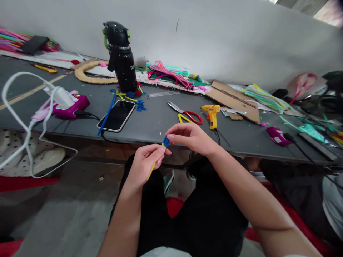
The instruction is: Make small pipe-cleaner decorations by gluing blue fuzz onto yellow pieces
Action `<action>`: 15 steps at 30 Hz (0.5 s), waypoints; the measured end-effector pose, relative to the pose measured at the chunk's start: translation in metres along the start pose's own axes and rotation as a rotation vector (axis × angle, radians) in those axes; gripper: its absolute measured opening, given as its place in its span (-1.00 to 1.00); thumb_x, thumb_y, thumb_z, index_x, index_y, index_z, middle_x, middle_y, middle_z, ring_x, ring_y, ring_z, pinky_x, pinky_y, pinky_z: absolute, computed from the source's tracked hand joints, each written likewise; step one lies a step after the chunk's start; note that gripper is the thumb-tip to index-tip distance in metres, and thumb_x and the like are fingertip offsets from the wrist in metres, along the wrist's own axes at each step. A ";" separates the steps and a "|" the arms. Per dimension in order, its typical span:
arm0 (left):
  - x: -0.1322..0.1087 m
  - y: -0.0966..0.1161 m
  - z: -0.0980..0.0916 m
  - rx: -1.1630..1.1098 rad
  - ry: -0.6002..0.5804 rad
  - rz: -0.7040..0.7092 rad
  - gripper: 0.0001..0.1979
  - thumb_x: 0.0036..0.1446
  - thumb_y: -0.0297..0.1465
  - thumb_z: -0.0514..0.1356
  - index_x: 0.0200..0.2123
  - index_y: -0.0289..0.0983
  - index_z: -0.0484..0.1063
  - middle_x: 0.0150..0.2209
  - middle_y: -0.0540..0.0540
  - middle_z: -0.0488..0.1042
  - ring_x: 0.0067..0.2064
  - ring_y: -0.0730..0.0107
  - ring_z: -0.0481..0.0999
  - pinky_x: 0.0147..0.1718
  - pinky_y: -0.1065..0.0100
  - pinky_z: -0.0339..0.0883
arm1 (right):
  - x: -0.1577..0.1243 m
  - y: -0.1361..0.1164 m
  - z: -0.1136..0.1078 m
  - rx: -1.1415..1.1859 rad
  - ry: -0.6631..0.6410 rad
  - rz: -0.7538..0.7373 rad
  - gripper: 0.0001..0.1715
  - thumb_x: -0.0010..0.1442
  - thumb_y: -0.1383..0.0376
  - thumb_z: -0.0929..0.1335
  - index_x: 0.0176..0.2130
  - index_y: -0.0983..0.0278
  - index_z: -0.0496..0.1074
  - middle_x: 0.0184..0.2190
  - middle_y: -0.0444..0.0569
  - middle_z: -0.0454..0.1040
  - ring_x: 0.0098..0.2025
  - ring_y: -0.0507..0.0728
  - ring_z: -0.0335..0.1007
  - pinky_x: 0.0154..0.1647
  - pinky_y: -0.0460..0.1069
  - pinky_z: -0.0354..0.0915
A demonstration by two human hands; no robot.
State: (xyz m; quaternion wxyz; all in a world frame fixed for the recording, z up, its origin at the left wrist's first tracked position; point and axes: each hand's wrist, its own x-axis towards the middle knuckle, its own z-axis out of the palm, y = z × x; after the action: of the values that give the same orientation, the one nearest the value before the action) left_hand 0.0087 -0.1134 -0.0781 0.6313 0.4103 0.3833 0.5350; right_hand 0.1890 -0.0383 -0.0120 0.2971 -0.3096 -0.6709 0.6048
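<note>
Just off the table's front edge, my left hand [147, 162] pinches a yellow stem [151, 170], whose lower end slants down past the palm. At the stem's top is a small blue piece [166, 141], held between the thumb and fingers of my right hand [187, 137]. The two hands are close together, fingertips nearly meeting. On the table behind lie red-and-yellow-handled scissors [189, 115], a yellow glue gun [211, 114] and a phone [118, 115] with a blue stem [107, 115] across its left side. Small blue and yellow pieces [136, 101] lie beyond the phone.
A black bottle [124, 66] stands behind the phone. Purple power sockets [71, 107] with white cables sit at the left, another purple socket [278, 136] at the right. Cardboard [233, 100] and bundles of coloured stems [170, 75] lie along the wall. A seated person's leg [294, 189] shows at right.
</note>
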 end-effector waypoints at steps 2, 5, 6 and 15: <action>0.000 0.000 -0.001 0.014 0.019 0.003 -0.77 0.20 -0.25 0.28 -0.31 -0.31 0.60 -0.63 0.05 0.21 -0.60 0.60 0.14 -0.59 0.43 -0.13 | 0.002 0.001 -0.001 -0.017 0.027 0.003 -0.67 0.16 0.13 0.46 -0.18 0.31 0.54 -0.27 -0.02 0.57 -0.24 0.06 0.48 -0.15 -0.02 0.42; 0.002 0.000 -0.002 0.041 0.058 0.006 -0.75 0.19 -0.22 0.29 -0.30 -0.31 0.60 -0.62 0.06 0.20 -0.59 0.60 0.12 -0.60 0.44 -0.14 | 0.005 0.002 -0.010 -0.169 0.124 -0.009 -0.64 0.17 0.06 0.43 -0.21 0.31 0.51 -0.33 -0.03 0.55 -0.28 0.08 0.47 -0.24 -0.03 0.39; 0.002 0.001 -0.003 0.054 0.077 0.010 -0.75 0.18 -0.22 0.29 -0.30 -0.31 0.60 -0.62 0.06 0.19 -0.58 0.60 0.12 -0.60 0.45 -0.14 | 0.005 0.001 -0.015 -0.274 0.158 -0.006 -0.63 0.17 0.03 0.42 -0.27 0.31 0.50 -0.40 -0.05 0.53 -0.34 0.07 0.44 -0.31 -0.05 0.35; 0.006 0.004 -0.004 0.144 0.215 0.015 -0.72 0.17 -0.20 0.28 -0.28 -0.33 0.60 -0.56 0.03 0.24 -0.55 0.58 0.17 -0.60 0.48 -0.07 | -0.056 -0.011 -0.109 -0.982 0.204 0.742 -0.31 0.13 -0.26 0.28 -0.51 0.29 0.43 -0.53 0.04 0.48 -0.49 0.13 0.33 -0.46 0.00 0.16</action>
State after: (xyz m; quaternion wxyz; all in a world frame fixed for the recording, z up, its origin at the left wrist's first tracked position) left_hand 0.0047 -0.1068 -0.0758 0.5516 0.3978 0.4829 0.5517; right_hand 0.3081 -0.0135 0.0077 -0.0473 -0.6787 -0.6868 0.2558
